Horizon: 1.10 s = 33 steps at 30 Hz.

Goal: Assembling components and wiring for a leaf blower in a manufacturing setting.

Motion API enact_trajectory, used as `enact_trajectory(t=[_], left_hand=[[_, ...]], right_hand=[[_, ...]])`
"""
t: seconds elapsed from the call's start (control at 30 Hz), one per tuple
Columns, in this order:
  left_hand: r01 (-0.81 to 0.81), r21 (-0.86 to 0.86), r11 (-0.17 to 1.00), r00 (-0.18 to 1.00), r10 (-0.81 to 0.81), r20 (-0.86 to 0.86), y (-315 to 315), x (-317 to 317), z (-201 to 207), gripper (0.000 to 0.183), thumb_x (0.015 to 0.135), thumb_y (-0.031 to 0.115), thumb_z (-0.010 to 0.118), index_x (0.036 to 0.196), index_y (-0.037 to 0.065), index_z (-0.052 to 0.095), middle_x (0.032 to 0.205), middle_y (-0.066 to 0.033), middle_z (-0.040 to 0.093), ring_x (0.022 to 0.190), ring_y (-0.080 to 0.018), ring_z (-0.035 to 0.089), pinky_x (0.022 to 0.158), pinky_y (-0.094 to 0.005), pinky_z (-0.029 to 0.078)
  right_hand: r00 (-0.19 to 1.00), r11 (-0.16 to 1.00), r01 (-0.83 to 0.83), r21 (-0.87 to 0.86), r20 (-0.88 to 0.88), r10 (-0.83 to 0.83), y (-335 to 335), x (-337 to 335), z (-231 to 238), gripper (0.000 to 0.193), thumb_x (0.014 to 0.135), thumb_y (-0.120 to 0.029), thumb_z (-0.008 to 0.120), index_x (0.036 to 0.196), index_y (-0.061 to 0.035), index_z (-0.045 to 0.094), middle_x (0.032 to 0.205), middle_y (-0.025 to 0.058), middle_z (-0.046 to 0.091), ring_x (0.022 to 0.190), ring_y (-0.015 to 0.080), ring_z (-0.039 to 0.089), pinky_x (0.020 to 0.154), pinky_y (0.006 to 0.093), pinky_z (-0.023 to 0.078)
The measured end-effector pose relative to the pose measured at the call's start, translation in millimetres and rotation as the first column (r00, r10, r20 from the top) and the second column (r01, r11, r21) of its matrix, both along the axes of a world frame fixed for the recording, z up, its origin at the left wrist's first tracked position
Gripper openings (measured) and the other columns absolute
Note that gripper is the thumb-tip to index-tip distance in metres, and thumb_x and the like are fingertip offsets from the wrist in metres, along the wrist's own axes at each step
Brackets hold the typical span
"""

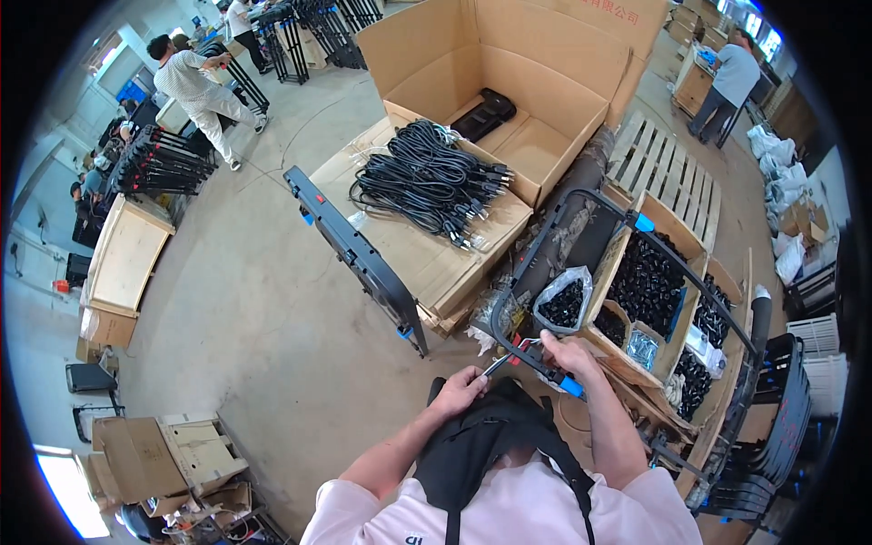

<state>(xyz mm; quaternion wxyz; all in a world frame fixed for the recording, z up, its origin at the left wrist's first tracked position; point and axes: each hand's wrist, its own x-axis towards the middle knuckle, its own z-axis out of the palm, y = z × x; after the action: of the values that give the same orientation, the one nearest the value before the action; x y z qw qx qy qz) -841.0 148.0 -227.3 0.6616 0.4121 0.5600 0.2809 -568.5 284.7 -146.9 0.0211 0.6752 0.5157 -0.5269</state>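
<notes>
In front of my body lies a black tubular frame with rounded corners, blue clips and a small red part on its near bar. My left hand is closed around a slim silvery piece, whose kind I cannot make out; its far end reaches the bar beside the red part. My right hand is closed at the same bar, just right of the red part, its fingers partly hidden beneath. Beyond the bar stands a bag of small black parts. A black apron covers my front.
Wooden bins of small black parts stand to the right. Ahead, coiled black cables lie on cardboard beside an open carton. A long black panel leans against the stack. Two people stand farther off.
</notes>
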Motion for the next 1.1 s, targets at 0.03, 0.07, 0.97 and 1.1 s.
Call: enact_trajectory(t=[0.03,0.07,0.97,1.1], left_hand=[[0.008,0.003,1.000,1.000,-0.008,0.014,-1,1,2,0.019,0.110,0.021,0.055,0.108,0.003,0.061,0.090,-0.0018,0.065,0.083,-0.0106,0.061,0.079,-0.0292,0.053],[0.018,0.008,1.000,1.000,-0.018,0.015,-1,2,-3,0.019,0.110,0.021,0.055,0.108,0.003,0.061,0.090,-0.0018,0.065,0.083,-0.0106,0.061,0.079,-0.0292,0.053],[-0.003,-0.076,0.997,0.992,0.013,0.129,-11,5,-4,0.029,0.107,0.032,0.060,0.115,0.005,0.066,0.091,-0.0033,0.068,0.083,-0.0118,0.063,0.077,-0.0293,0.054],[0.266,-0.043,0.963,0.951,-0.270,-0.152,-13,-6,-1,0.040,0.109,0.040,0.056,0.111,0.002,0.070,0.086,-0.0077,0.069,0.084,-0.0144,0.064,0.077,-0.0333,0.054]], right_hand=[[1.000,1.000,0.010,0.003,-0.002,-0.010,-2,1,-4,0.079,0.097,-0.070,0.057,0.086,0.0054,0.077,0.088,0.0173,0.077,0.089,0.0270,0.073,0.077,0.0395,0.053],[0.999,1.000,0.002,-0.011,-0.033,-0.002,-1,4,-14,0.076,0.097,-0.070,0.057,0.090,0.0028,0.078,0.088,0.0147,0.076,0.084,0.0251,0.071,0.074,0.0407,0.052],[0.794,0.955,0.276,0.104,-0.584,-0.166,8,-41,-55,0.027,0.095,-0.020,0.065,0.083,0.0021,0.074,0.073,0.0080,0.069,0.065,0.0187,0.063,0.062,0.0365,0.050],[0.814,0.940,0.314,0.131,-0.547,-0.196,5,-42,-47,0.025,0.091,-0.017,0.064,0.079,0.0031,0.073,0.073,0.0091,0.069,0.066,0.0187,0.063,0.062,0.0360,0.050]])
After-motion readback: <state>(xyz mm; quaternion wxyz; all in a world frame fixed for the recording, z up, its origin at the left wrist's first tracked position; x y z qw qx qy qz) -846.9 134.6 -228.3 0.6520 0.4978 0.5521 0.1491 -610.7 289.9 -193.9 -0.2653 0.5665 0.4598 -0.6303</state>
